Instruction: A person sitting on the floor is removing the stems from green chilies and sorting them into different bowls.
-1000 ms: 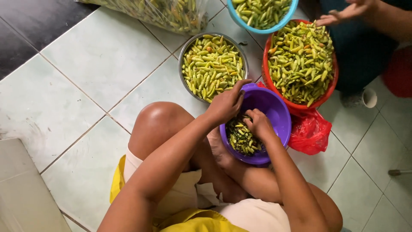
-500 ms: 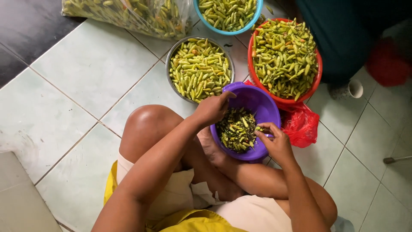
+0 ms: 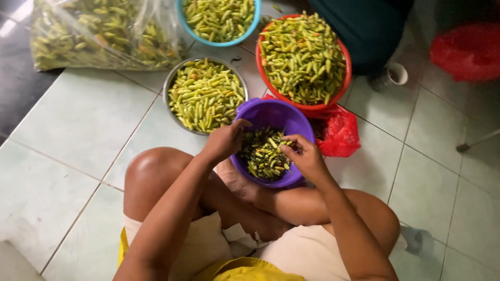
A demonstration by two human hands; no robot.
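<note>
Far left, a clear plastic bag [image 3: 104, 34] of green chillies lies slumped on the tiled floor [image 3: 78, 119], its long side running across the top of the view; no label shows on it. Next, a steel bowl [image 3: 172, 83] heaped with green chillies, and above it a blue bowl [image 3: 253, 21] of the same. Now the left hand [image 3: 224, 141], fingers curled over the near rim of the purple bowl [image 3: 271, 112], gripping that edge. In the bowl lies a dark pile of chilli stems [image 3: 263, 156], directly between both hands, the right one closer. The right hand [image 3: 304, 156] pinches a small green chilli [image 3: 285, 143] at its fingertips, just above the pile. Further right, a red bowl [image 3: 344, 62] brimming with chillies, a crumpled red plastic bag [image 3: 338, 132] beneath it, then a white cup [image 3: 396, 75].
</note>
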